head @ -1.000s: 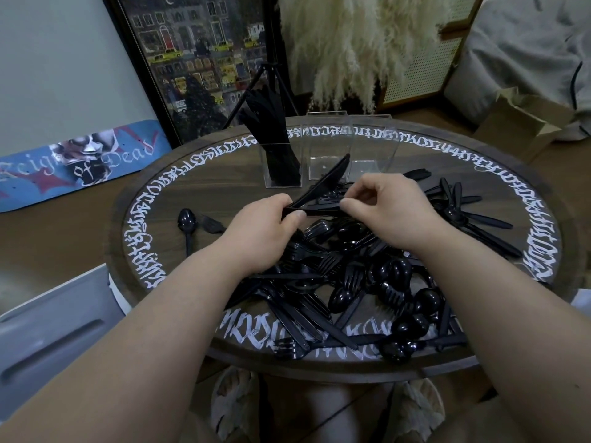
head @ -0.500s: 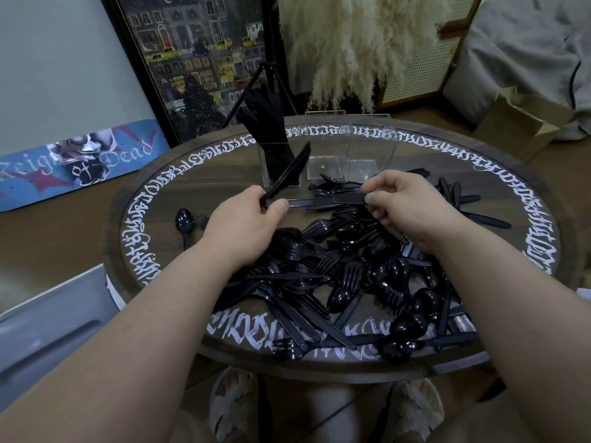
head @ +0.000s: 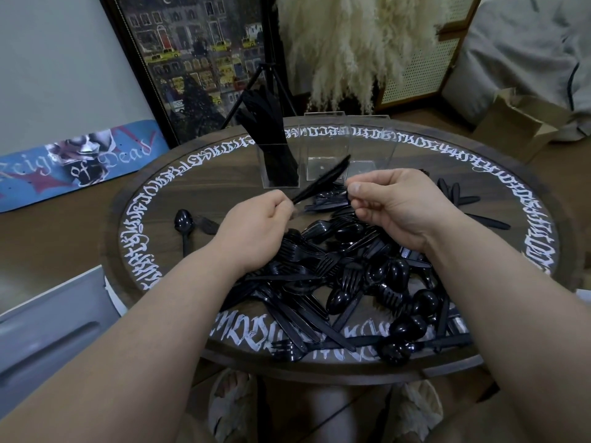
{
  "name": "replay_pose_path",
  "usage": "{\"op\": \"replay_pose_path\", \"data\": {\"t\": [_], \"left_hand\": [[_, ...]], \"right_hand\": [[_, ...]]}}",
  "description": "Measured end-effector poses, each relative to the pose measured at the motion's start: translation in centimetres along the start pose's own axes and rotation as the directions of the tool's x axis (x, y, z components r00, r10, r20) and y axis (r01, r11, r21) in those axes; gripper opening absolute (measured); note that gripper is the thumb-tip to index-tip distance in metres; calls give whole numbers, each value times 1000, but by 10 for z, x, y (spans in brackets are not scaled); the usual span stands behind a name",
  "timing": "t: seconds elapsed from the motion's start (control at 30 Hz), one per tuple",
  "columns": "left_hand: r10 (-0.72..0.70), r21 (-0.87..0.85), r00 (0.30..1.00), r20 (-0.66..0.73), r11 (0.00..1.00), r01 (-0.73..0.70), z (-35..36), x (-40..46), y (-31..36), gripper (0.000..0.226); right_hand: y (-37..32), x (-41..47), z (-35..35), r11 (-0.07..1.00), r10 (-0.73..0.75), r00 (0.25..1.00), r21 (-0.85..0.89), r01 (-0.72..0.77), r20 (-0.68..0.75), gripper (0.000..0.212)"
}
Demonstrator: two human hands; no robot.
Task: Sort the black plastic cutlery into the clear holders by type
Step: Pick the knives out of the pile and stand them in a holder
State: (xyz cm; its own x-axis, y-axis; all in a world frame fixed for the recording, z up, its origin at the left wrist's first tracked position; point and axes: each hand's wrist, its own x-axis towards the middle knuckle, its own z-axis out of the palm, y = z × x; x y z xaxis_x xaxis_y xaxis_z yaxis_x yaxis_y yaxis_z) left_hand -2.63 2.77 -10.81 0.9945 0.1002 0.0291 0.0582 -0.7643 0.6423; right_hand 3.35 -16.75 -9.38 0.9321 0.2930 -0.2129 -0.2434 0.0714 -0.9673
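A heap of black forks, spoons and knives covers the near half of the round table. My left hand grips black knives by their handles, blades slanting up and right toward the holders. Just right of those blades, my right hand hovers over the heap with fingers curled and thumb against them; nothing shows between them. At the back stand three clear holders: the left holder is full of upright black knives, while the middle holder and right holder look empty.
A lone black spoon lies left of my left hand. Loose knives lie at the right of the table. Behind it stand a tripod, a framed picture and pampas grass. A cardboard box sits on the floor at right.
The knife stretched between both hands has left my right hand and now sits in my left hand's bundle. My right hand has drawn slightly away, and the bundle's blades have swung right.
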Motion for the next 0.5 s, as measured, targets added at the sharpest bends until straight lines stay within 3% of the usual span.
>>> {"op": "replay_pose_path", "data": {"t": [0.13, 0.27, 0.4, 0.5], "left_hand": [[74, -44, 995, 65, 997, -71, 2, -1, 3, 32], [102, -41, 993, 60, 994, -100, 3, -1, 3, 26], [105, -26, 991, 86, 994, -103, 2, 0, -1, 29], [111, 0, 988, 109, 994, -112, 2, 0, -2, 31]], "right_hand": [[4, 4, 7, 998, -56, 990, 33, 61, -128, 5], [10, 5, 12, 988, -143, 956, -101, 120, -256, 19], [9, 5, 14, 972, -225, 941, -129, 198, -251, 37], [11, 6, 15, 944, -285, 933, -231, 234, -220, 36]]}}
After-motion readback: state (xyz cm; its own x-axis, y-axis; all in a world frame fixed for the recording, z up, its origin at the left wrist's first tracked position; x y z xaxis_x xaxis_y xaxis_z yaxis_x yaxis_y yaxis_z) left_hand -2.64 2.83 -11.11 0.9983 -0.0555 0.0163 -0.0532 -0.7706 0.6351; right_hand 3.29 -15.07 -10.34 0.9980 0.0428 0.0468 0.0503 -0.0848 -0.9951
